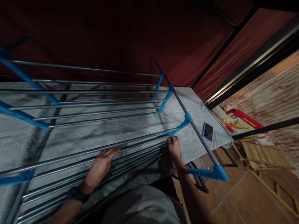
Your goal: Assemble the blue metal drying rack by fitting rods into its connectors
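A rack of grey metal rods and blue plastic brackets lies on its side on a grey cloth-covered surface (188, 96). My left hand (100, 165), with a dark watch (78, 194) on its wrist, has its fingers around a metal rod (140, 144) on the near side. The undersides of those fingers are hidden. At that rod's right end, my right hand (174, 147) pinches beside a blue bracket (179, 127); the fingertips partly cover the joint. This bracket sits on a thicker grey pole (202, 138). Several loose-looking rods (137, 160) lie below both hands.
A phone (207, 132) lies on the cloth to the right. Beyond the edge are a red and yellow package (243, 120) and wooden slatted pieces (263, 155) above a tiled floor (245, 193). Dark red fabric (105, 34) hangs behind; another blue bracket (207, 173) juts out at near right.
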Demonstrator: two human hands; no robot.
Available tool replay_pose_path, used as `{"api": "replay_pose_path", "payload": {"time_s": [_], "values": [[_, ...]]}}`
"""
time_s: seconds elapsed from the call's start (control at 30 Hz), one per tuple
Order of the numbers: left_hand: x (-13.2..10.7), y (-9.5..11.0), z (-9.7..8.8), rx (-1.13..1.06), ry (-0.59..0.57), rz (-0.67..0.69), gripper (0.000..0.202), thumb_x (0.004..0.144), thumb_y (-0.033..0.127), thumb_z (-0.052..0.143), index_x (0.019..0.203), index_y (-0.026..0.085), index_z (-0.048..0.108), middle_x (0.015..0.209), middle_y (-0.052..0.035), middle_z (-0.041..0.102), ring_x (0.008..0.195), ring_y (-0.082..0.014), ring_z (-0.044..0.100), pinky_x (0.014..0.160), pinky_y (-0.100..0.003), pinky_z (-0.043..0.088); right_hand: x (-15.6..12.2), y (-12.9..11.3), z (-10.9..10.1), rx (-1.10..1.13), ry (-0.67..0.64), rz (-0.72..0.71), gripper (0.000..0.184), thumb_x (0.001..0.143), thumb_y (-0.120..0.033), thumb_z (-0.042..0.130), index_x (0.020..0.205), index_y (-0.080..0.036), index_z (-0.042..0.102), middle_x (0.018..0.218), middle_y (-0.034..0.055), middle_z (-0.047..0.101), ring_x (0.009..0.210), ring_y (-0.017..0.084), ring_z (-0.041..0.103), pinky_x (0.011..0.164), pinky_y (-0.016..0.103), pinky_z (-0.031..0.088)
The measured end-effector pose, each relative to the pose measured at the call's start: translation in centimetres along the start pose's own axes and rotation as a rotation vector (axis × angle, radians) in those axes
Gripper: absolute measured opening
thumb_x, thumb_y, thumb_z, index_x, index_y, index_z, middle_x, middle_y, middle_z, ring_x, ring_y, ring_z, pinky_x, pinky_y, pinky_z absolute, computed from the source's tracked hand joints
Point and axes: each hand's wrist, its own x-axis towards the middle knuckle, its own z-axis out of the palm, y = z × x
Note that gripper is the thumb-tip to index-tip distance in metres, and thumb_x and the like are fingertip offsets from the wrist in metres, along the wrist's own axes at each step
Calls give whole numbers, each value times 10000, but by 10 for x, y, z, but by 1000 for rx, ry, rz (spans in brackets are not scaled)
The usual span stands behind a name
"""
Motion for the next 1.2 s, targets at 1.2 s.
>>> {"api": "replay_pose_path", "payload": {"time_s": [1.2], "values": [[3, 5, -4, -9, -41, -54, 573, 889, 48, 363, 1371, 210, 630, 1286, -81, 704, 1177, -221, 652, 1054, -413, 511, -27, -17, 15, 129, 134, 118, 367, 881, -548, 550, 1036, -227, 462, 980, 73, 611, 889, 226, 591, 826, 345, 478]]}}
